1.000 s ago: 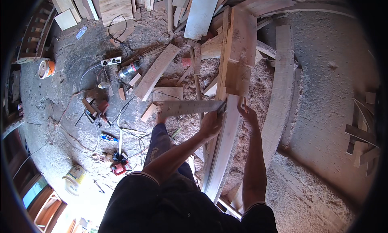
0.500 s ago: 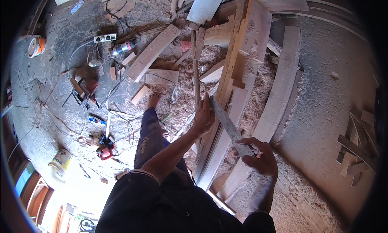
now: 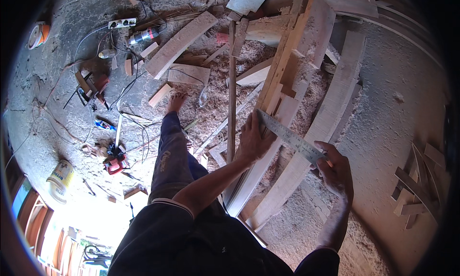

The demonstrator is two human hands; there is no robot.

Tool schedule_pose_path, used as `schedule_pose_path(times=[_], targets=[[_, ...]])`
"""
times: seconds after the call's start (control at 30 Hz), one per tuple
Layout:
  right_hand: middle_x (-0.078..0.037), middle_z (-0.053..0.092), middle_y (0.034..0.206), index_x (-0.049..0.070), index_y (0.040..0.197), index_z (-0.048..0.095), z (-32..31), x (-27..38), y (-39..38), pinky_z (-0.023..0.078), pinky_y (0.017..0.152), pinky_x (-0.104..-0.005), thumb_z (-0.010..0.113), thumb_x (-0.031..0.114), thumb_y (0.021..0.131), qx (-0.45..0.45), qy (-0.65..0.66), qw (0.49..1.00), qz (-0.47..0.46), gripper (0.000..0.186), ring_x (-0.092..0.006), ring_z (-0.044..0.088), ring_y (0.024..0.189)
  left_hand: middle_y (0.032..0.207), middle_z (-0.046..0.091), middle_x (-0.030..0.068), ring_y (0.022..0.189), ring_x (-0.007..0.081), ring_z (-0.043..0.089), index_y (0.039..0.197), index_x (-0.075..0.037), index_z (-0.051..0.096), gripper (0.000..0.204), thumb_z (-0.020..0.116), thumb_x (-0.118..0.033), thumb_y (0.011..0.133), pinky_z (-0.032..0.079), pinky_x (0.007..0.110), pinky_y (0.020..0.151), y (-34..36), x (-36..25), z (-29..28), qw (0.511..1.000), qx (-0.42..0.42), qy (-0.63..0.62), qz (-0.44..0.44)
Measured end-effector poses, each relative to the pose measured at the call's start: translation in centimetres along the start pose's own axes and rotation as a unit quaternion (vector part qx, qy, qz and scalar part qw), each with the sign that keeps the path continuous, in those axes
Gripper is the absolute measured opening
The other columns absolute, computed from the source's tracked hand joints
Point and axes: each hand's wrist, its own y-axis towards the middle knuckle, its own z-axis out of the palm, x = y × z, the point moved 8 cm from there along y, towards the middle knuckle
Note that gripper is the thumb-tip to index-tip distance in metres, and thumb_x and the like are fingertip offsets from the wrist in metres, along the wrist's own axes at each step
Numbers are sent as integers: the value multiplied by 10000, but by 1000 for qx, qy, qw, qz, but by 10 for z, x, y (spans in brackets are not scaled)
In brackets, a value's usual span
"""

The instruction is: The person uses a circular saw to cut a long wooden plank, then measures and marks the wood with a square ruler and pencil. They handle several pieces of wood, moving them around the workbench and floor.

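Note:
A flat metal ruler with marked edges slants across a long timber beam and out over its right side. My right hand pinches the ruler's near right end between thumb and fingers. At the other end, my left hand is closed around the ruler's end against the beam, fingers together; its thumb and what lies under the palm are hidden. Below the ruler, a pale grooved length of wood runs along the beam toward my body.
A wide plank lies to the right on wood shavings. Board offcuts are scattered ahead. On the left floor are a power strip, a power tool, cords, a red tool and a yellow-white bucket. My bare foot stands near offcuts.
The ruler has swung to a flatter slant across the beam. My right hand has moved right and a little up with its end, and my left hand has shifted slightly right.

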Motion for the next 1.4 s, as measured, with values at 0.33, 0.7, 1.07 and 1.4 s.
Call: schedule_pose_path(times=[0.33,0.7,1.07,1.4], targets=[[-199,745,913,-17,1278,620,3,1,-6,592,723,-342,585,148,962,11,21,1000,-2,358,-229,762,840,1544,377,282,1300,472,445,1554,5,309,955,719,-471,836,357,540,1113,2,4,2,999,-32,-32,24],[-110,737,861,-24,1191,672,-8,0,-3,539,682,-308,651,436,978,10,-27,999,-14,507,-134,676,775,1588,316,266,1302,475,435,1585,-4,228,1010,712,-491,845,342,546,1115,3,7,7,1000,-10,-11,25],[-134,685,996,-24,1240,659,-37,22,0,481,687,-314,462,585,1032,-122,18,988,-90,673,-154,609,822,1602,269,284,1330,482,408,1591,3,186,1035,696,-506,848,330,561,1115,5,7,9,1000,2,-1,23],[-105,600,1003,6,1221,651,-46,47,12,451,700,-380,156,728,1012,-205,-132,947,-207,900,-174,535,799,1601,262,282,1329,478,402,1589,19,169,1050,690,-516,851,327,562,1118,4,6,8,1000,12,6,18]])
